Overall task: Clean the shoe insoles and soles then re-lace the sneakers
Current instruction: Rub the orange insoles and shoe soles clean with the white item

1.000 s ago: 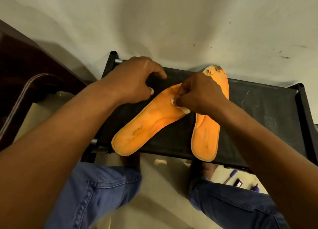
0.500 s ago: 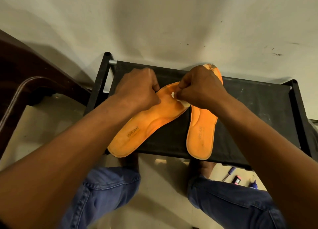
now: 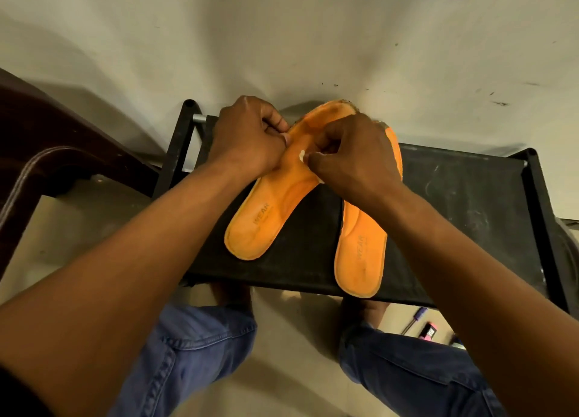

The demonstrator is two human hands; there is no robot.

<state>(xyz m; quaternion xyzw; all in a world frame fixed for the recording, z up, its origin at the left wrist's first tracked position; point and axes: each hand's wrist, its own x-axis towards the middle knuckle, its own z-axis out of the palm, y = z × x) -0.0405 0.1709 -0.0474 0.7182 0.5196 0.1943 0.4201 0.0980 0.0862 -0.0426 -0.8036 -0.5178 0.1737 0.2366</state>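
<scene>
Two orange insoles lie on a black rack shelf (image 3: 470,203). The left insole (image 3: 266,219) slants, its toe end crossing over the toe of the right insole (image 3: 360,250), which lies straight with its heel towards me. My left hand (image 3: 247,137) pinches the left edge of the slanted insole near its forefoot. My right hand (image 3: 354,153) is closed on a small white wad (image 3: 302,155), a wipe or cotton, pressed on that insole's forefoot. No sneakers or laces are in view.
A pale wall rises right behind the rack. A dark wooden chair (image 3: 47,153) stands at the left. On the floor below the rack's right side lie a purple-handled screwdriver (image 3: 415,318) and a small black and pink object (image 3: 429,333). My knees in blue jeans are under the front edge.
My left hand moved from beside the slanted insole onto its edge and gripped it. The slanted insole shifted up and right on the shelf. My right hand kept the white wad on the forefoot.
</scene>
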